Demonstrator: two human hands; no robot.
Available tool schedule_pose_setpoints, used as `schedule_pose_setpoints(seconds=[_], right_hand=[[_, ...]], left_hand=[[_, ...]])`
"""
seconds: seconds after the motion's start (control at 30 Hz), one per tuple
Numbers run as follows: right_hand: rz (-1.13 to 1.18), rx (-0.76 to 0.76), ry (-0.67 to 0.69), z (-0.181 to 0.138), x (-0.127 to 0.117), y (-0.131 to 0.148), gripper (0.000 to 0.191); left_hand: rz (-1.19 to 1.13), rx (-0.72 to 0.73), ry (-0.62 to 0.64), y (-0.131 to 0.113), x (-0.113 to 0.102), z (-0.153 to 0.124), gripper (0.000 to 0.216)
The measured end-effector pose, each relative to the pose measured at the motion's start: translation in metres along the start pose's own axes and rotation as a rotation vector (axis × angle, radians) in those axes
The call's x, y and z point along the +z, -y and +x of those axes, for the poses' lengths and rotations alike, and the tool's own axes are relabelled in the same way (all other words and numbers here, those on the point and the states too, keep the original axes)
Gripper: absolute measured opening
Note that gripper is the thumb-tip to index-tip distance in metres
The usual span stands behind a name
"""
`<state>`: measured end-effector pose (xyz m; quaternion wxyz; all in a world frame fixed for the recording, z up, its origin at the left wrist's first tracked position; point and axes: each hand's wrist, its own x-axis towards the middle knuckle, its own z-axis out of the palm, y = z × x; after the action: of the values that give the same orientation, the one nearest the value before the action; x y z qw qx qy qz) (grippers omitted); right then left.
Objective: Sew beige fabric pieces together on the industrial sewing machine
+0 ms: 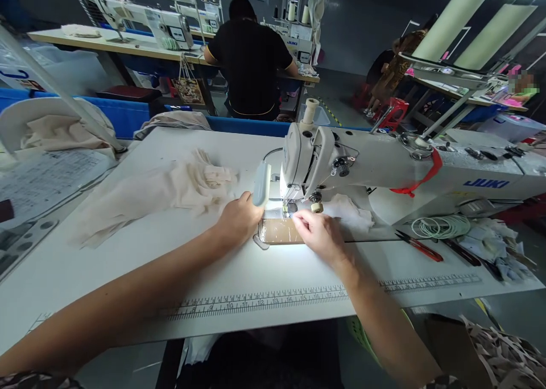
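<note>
My left hand (241, 221) is at the left of the sewing machine's needle area, fingers curled. Its fingertips meet the lower end of a pale lamp head (261, 184), which partly hides them, so what they hold cannot be made out. Just right of the presser foot (290, 209), my right hand (319, 234) is closed in a pinch; anything between its fingertips is too small to name. Under both hands lies the brown, scratched machine bed plate (279, 231). The white sewing machine (362, 158) spans the right side. Thin pale fabric (347, 211) lies behind my right hand.
Sheer beige fabric (162, 193) is heaped on the table's left. Red-handled snips (420, 247), a coil of pale cord (441, 227) and fabric scraps (490, 244) lie at the right. A printed ruler (264, 301) runs along the front edge. Ahead, a person (253, 59) sits facing away.
</note>
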<state>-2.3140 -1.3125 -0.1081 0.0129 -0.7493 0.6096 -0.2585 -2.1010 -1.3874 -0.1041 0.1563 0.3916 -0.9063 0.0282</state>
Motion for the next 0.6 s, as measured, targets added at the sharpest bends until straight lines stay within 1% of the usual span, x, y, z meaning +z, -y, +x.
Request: schedule_pose_setpoints(seconds=[0.03, 0.1, 0.13, 0.17, 0.23, 0.27, 0.37, 0.43, 0.5, 0.6], right_hand=[[0.034, -0.011, 0.030, 0.000, 0.000, 0.007, 0.019], [0.074, 0.030, 0.100, 0.001, 0.001, 0.022, 0.009], [0.079, 0.072, 0.135, 0.001, 0.001, 0.030, 0.007], [0.076, 0.120, 0.162, 0.002, 0.001, 0.036, 0.010], [0.062, 0.192, 0.190, 0.005, 0.004, 0.046, 0.019], [0.047, 0.204, 0.191, 0.005, 0.006, 0.049, 0.022], [-0.003, 0.150, 0.173, 0.005, 0.014, 0.051, 0.025], [-0.007, 0.090, 0.150, 0.001, 0.017, 0.050, 0.025], [0.014, 0.076, 0.133, -0.003, 0.018, 0.050, 0.025], [0.039, 0.139, 0.137, -0.004, 0.019, 0.057, 0.031]], left_hand=[[-0.044, -0.052, 0.041, 0.004, -0.003, 0.000, 0.021], [-0.214, -0.131, 0.126, 0.011, -0.009, -0.001, 0.024], [-0.316, -0.157, 0.149, 0.014, -0.012, -0.002, 0.026], [-0.412, -0.175, 0.160, 0.015, -0.014, -0.005, 0.027], [-0.543, -0.185, 0.150, 0.016, -0.017, -0.013, 0.025], [-0.558, -0.172, 0.134, 0.015, -0.018, -0.019, 0.023], [-0.460, -0.095, 0.074, 0.009, -0.019, -0.036, 0.019], [-0.424, -0.083, 0.038, 0.006, -0.019, -0.045, 0.020], [-0.509, -0.146, 0.029, 0.005, -0.023, -0.050, 0.024], [-0.778, -0.326, 0.085, 0.003, -0.033, -0.052, 0.025]])
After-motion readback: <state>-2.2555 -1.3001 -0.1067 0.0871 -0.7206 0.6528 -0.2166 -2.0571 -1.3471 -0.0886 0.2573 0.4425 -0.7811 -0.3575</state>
